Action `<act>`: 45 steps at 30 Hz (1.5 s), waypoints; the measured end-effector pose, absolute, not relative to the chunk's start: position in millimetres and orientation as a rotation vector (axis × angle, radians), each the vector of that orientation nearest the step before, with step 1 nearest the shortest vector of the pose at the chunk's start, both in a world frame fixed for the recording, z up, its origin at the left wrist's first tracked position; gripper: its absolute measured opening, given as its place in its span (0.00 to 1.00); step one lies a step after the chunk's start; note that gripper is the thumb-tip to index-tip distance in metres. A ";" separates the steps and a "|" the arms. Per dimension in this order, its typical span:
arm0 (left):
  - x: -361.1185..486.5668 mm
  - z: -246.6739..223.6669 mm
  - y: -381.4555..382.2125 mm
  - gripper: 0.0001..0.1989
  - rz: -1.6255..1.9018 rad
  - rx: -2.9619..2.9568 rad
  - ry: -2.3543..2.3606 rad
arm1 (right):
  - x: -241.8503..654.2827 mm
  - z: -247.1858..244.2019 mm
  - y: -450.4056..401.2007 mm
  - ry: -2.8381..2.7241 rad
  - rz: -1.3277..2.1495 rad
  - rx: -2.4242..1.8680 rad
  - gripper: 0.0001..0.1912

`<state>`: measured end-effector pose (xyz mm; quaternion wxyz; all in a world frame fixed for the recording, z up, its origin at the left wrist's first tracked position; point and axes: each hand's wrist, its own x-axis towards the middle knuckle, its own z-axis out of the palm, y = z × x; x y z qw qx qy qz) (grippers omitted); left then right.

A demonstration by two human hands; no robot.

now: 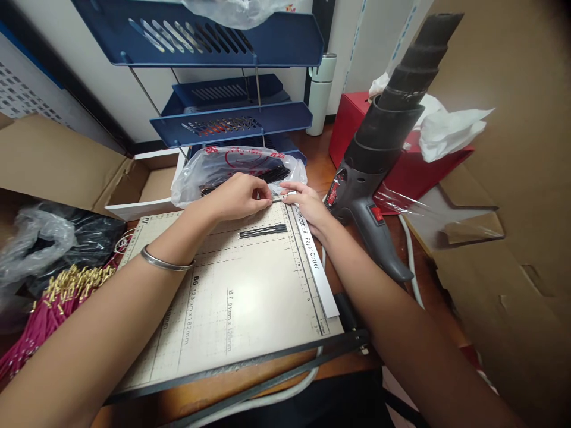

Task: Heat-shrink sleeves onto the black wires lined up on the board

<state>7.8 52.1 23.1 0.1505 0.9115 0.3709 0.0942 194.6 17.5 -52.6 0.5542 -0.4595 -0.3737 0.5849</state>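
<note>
My left hand (pixel 238 197) is at the far edge of the paper cutter board (pixel 259 285), thumb and index fingertip pinched on a thin black strip (pixel 277 201). Opposite it, my right hand (pixel 310 209) has its fingertips closed at the other end of this strip, its palm over the white "Paper Cutter" rail (pixel 316 261). Most of the strip is hidden by the fingers. Several thin black strips (pixel 263 230) lie side by side on the board just below my hands. Behind them, an open clear plastic bag (pixel 191 181) holds more black strips (pixel 274 173).
A grey heat gun (pixel 368 160) stands on the right, in front of a red tissue box (pixel 350 122). Blue tiered trays (pixel 232 122) and a pale green bottle (pixel 321 95) are behind. Magenta cords with gold tips (pixel 66 297) lie left. Cardboard (pixel 504 208) lines the right side.
</note>
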 end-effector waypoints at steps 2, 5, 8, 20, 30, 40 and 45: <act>7.1 28.0 49.9 0.12 0.292 2.603 1.071 | 195.3 -52.3 16.8 -0.863 1.390 -1.077 0.23; 6.7 39.5 44.3 0.11 0.275 2.578 1.045 | 197.5 -52.5 15.5 -0.853 1.412 -1.044 0.24; 10.1 50.7 36.1 0.09 0.076 2.541 0.975 | 199.4 -53.6 15.0 -0.859 1.421 -1.027 0.25; 18.9 52.7 28.5 0.09 -0.200 2.541 0.937 | 198.2 -53.8 14.2 -0.861 1.421 -1.018 0.26; 21.2 42.7 28.5 0.11 -0.041 2.805 0.966 | 198.7 -53.8 12.9 -0.912 1.422 -1.006 0.26; 24.5 46.1 21.5 0.12 -0.092 2.851 1.258 | 198.0 -52.8 11.2 -0.948 1.412 -0.987 0.29; 21.6 41.0 25.4 0.11 0.015 2.844 1.274 | 199.3 -53.3 11.9 -0.971 1.409 -0.996 0.29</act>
